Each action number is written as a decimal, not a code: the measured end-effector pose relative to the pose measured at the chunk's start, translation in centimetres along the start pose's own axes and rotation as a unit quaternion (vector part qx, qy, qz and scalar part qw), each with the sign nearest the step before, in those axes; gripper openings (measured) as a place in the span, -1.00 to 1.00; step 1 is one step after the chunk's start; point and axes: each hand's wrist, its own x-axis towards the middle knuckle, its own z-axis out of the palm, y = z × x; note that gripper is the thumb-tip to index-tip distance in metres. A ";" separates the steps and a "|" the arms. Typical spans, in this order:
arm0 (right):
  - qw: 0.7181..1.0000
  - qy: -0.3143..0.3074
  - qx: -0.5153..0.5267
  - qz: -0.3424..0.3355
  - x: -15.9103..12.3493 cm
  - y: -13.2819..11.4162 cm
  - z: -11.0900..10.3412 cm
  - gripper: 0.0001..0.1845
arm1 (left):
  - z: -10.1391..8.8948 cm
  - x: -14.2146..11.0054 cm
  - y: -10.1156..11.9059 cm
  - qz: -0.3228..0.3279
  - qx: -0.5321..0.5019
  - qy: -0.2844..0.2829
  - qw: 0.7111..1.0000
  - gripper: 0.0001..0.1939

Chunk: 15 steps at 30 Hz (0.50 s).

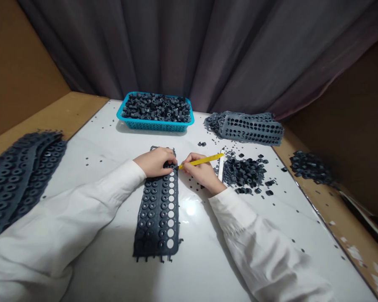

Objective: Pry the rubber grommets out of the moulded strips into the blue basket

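Observation:
A black moulded rubber sheet [154,214] with rows of ring-shaped parts lies lengthwise on the white table. Along its right side runs a column of open round holes, through which the white surface shows. Over the sheet's far end rests my left hand [154,162], thumb and fingers bent together at its right edge; what lies between the fingertips is partly hidden. My right hand [200,170] is closed around a slim yellow pen-like tool [204,160]. The tool's dark tip meets the sheet's right edge, right by my left fingertips.
A blue basket [157,126] full of small black rubber parts stands at the back. Perforated sheets [252,128] are stacked at back right. Loose black pieces [245,172] and a white stick-like tool [221,165] lie to the right. More ringed sheets [22,176] sit at left.

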 end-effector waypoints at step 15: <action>0.998 -0.001 -0.067 0.002 0.1 -0.9 -0.1 -0.89 | 2.0 -0.2 0.2 0.026 0.139 0.006 0.990 -0.80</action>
